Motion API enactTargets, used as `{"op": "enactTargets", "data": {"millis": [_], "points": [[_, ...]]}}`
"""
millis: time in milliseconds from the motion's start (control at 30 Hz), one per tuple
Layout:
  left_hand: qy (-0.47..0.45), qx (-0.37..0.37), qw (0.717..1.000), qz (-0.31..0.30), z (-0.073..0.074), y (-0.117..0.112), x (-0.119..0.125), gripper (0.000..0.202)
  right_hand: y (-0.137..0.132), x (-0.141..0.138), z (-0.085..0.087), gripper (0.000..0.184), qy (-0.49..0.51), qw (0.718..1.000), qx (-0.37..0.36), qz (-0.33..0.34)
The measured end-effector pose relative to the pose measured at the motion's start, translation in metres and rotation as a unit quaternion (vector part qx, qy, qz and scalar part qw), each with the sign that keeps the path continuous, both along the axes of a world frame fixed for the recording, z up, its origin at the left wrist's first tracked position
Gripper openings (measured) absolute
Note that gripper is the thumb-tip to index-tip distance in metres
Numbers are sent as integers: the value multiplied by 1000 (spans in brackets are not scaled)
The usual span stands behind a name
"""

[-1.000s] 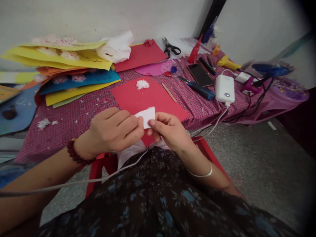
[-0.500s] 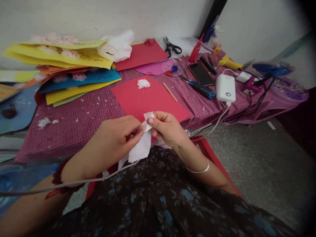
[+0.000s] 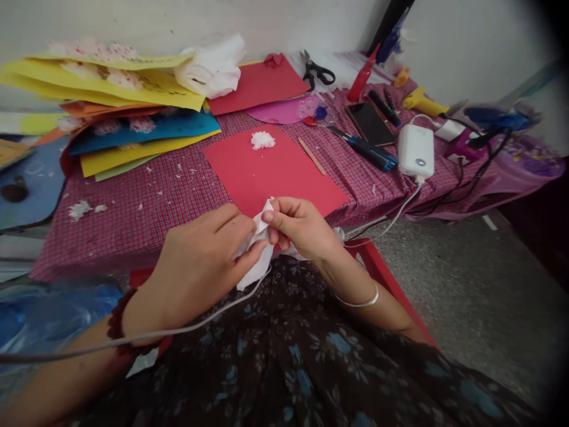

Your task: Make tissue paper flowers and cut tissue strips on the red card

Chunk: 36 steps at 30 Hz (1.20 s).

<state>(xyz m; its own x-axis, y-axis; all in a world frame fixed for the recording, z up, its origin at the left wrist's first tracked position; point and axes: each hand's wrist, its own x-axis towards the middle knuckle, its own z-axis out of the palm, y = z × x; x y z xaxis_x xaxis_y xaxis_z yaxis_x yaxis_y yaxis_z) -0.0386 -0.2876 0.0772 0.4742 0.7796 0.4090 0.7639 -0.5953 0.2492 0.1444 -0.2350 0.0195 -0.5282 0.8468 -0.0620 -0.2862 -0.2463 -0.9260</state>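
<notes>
A strip of white tissue paper (image 3: 258, 261) is held in front of my body, over the near edge of the red paper sheet (image 3: 262, 172). My right hand (image 3: 297, 225) pinches its top end between thumb and fingers. From the other side my left hand (image 3: 204, 249) is closed on the tissue, its thumb bent towards the fingers; the fingertips are partly hidden. A small heap of white paper bits (image 3: 263, 140) lies on the far part of the red sheet. Beside it rests a thin wooden stick (image 3: 312, 156).
Folded coloured cards (image 3: 146, 133) with white tufts are stacked at left. Black scissors (image 3: 317, 72), a red glue bottle (image 3: 362, 77), a phone (image 3: 371, 123), a blue cutter (image 3: 367, 153) and a white power bank (image 3: 416, 149) stand or lie at right. A cable (image 3: 200, 323) crosses my left wrist.
The top of the tissue is now more crumpled between my hands. My left hand has shifted slightly down and left, its fingers less tightly pinched. The view has tilted a little.
</notes>
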Motion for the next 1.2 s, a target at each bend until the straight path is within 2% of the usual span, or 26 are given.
{"op": "enactTargets", "data": {"millis": [133,300,433,533,667,767,833,967,1200], "points": [[-107,-75,991,1,2,11,1,13,0,-5,-3,53,-18,1000,4,3],[-213,-194,957,27,-10,19,2,13,1,-9,-5,60,-5,1000,29,4],[-322,-304,894,72,-23,16,7,13,2,-11,-10,61,10,1000,17,17],[-404,-369,833,90,-32,16,11,8,2,-11,-13,56,38,999,18,28],[-520,-412,745,70,-40,19,17,6,1,-11,-15,44,65,997,20,40],[-567,-429,701,60,-42,20,21,11,0,-11,-17,39,75,996,14,43],[-573,-431,694,65,-41,19,23,15,-1,-10,-18,38,76,996,17,42],[-572,-426,696,79,-40,17,25,15,-3,-8,-20,35,77,996,20,43],[-603,-445,659,59,-44,16,29,9,-5,-2,-19,32,97,994,10,46]]}}
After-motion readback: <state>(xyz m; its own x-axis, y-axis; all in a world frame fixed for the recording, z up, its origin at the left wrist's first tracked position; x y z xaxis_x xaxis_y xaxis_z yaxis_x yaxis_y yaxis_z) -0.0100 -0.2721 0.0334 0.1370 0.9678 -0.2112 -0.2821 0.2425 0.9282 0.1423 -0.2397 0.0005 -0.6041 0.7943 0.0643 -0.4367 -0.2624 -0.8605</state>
